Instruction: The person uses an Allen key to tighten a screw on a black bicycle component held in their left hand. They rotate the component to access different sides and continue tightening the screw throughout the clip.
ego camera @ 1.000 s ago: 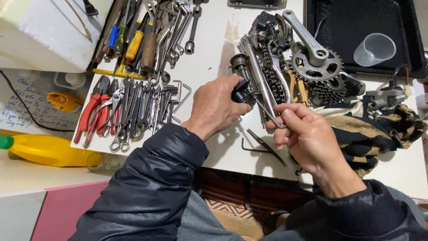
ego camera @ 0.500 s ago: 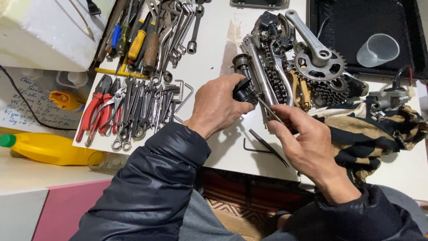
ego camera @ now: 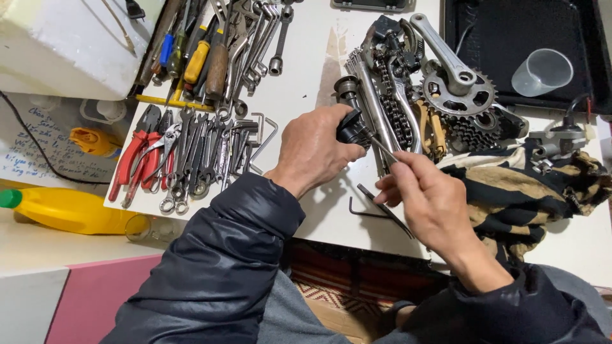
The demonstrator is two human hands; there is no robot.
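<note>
Left hand point(ego camera: 315, 153) is clamped round a small black part point(ego camera: 352, 129), fingers curled tight, thumb on top; it sits mid-worktop, just at 7 o'clock of the parts pile. Right hand point(ego camera: 424, 200) pinches a thin metal tool point(ego camera: 381, 148) between thumb and fingertips, other fingers half folded, tip of the tool touching the black part. Vs. a sec ago: right hand has crept up and in toward 11 o'clock, so the tool tip now meets the part rather than standing off it; left hand barely moved. My read: the tool is now engaged w/ the part, so the turning or prying work is under way, not just lining up.

Round them, big to small: white worktop point(ego camera: 306, 70); black tray point(ego camera: 497, 38) at 1 o'clock w/ a clear plastic cup point(ego camera: 542, 70) in it; striped cloth point(ego camera: 523, 191) at 3 o'clock; yellow bottle point(ego camera: 70, 209) at 9 o'clock, off the worktop edge; heap of bike parts at 12–1 o'clock incl. a crank w/ chainring point(ego camera: 456, 79) and a chain point(ego camera: 395, 114); rows of spanners point(ego camera: 210, 153) and red-handled pliers point(ego camera: 134, 159) at 10 o'clock; hex keys point(ego camera: 373, 207) lying just below the hands, apart from them.
</note>
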